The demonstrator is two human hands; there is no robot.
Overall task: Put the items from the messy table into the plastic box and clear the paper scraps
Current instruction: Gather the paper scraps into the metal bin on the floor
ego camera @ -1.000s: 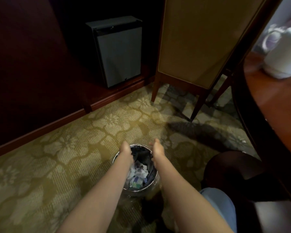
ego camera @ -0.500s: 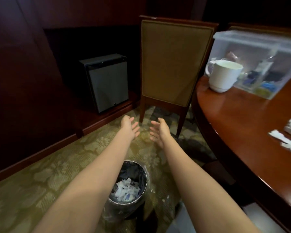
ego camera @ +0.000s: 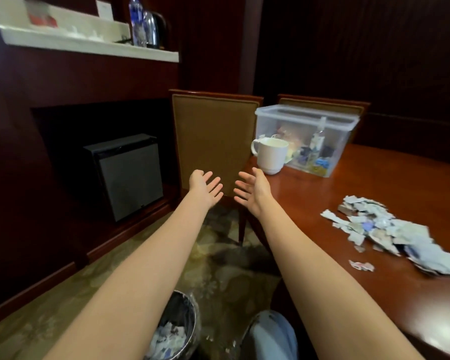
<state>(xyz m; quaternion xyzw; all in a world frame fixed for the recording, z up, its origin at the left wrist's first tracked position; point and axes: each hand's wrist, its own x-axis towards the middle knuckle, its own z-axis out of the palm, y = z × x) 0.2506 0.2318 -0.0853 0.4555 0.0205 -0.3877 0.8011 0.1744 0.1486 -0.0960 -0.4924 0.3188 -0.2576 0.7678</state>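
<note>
White mug [ego camera: 270, 157], reddish-brown table [ego camera: 374, 193], pale blue-white paper scraps [ego camera: 390, 229], floral olive carpet [ego camera: 63, 302].

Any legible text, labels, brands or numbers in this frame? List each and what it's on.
None readable.
Bottle on the shelf: blue label, too blurred.
White card on the shelf: too small.
Packets in the plastic box: print blurred.
Paper scraps on the table: printed colours, no legible words.

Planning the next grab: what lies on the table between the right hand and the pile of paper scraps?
Only bare polished tabletop; the head view shows nothing between the right hand and the paper scraps.
</note>
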